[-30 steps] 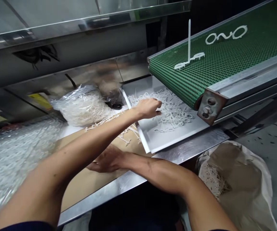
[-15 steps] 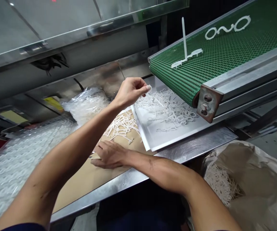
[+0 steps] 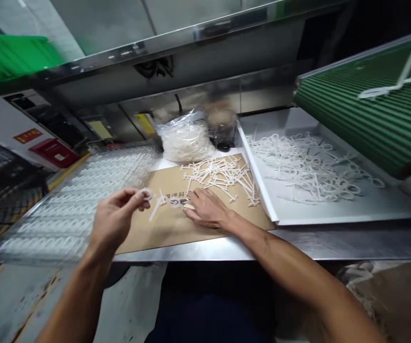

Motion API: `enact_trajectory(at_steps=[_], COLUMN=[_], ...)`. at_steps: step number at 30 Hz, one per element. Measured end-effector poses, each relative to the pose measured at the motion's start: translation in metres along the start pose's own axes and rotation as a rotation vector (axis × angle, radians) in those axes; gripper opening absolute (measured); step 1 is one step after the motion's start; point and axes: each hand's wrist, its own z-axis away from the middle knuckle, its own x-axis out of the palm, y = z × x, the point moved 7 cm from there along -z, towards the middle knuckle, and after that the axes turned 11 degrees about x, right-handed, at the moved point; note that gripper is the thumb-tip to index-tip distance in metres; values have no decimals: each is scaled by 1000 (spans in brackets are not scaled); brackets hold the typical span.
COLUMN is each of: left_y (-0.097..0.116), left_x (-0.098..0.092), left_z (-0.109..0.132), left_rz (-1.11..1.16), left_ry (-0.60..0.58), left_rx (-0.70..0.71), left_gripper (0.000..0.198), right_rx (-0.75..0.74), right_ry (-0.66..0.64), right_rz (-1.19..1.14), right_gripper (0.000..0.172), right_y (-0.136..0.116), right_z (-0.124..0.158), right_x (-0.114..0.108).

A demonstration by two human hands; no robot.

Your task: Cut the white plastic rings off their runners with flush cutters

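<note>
A small white plastic ring [image 3: 145, 194] sits pinched between thumb and forefinger of the left hand [image 3: 115, 216], just above the near part of a brown cardboard sheet [image 3: 155, 233]. The right hand [image 3: 207, 209] lies low on that sheet, fingers curled beside a small metal item [image 3: 178, 202], too small to make out; whether it grips anything cannot be told. The sheet rests on a stainless steel desk [image 3: 198, 255]. Beyond the hands, on the sheet, lies a heap of thin white plastic moulded pieces [image 3: 223, 174]. Left of the sheet stretches a clear moulded plastic sheet [image 3: 76, 205]. Right of it, a white metal tray [image 3: 257, 190] holds tangled white plastic loops [image 3: 308, 166], under the end of a green conveyor belt [image 3: 369, 114]. Past the sheet sits a clear bag of white pieces [image 3: 185, 138]. A sack [image 3: 380, 295] is cut off at lower right.
</note>
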Motion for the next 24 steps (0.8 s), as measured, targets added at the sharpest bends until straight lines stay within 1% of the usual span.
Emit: enact_trajectory(at_steps=[1,3,5,7,9,11,14,16,18,20,21,22,24], left_y=[-17,-44,-64,-79,-91,-101,-105,-103,-98,-94,-92,-91,-89], left_x=[-4,-2,4,10,12,11,11,12,13,15,16,17,18], left_z=[21,54,72,78,79,78,77,76,75,73,73,72,71], left_rz=[56,147,142,111,89,59,-6,-48,-94,-140,-162,-183,-225], left_ry=[-7,-40,-71,-90,-80,-67,-86,-118,-154,-194,-215,-236,-272], left_rx=[-73,-187,-242,-254,-248,-237,-207,-188,-174,-161,-152,-143,-123], left_gripper=[39,40,43,45,41,35,26,24,23,22,22,22,22], right_rx=[-9,-19,-4,39,106,187,325,420,514,606,653,697,767], right_ry=[-24,-73,-115,-150,-184,-231,-340,-425,-505,-567,-584,-588,-547], right_rz=[-18,-57,-100,-153,-226,-333,-550,-697,-816,-899,-928,-950,-981], right_gripper=[27,22,19,17,16,22,34,41,45,43,38,34,35], right_y=[-3,-10,-14,-16,-16,-18,-27,-38,-52,-63,-66,-67,-60], right_z=[2,5,7,6,1,-6,-25,-43,-62,-80,-87,-93,-102], right_x=[2,4,4,1,-3,-5,5,20,41,64,74,81,88])
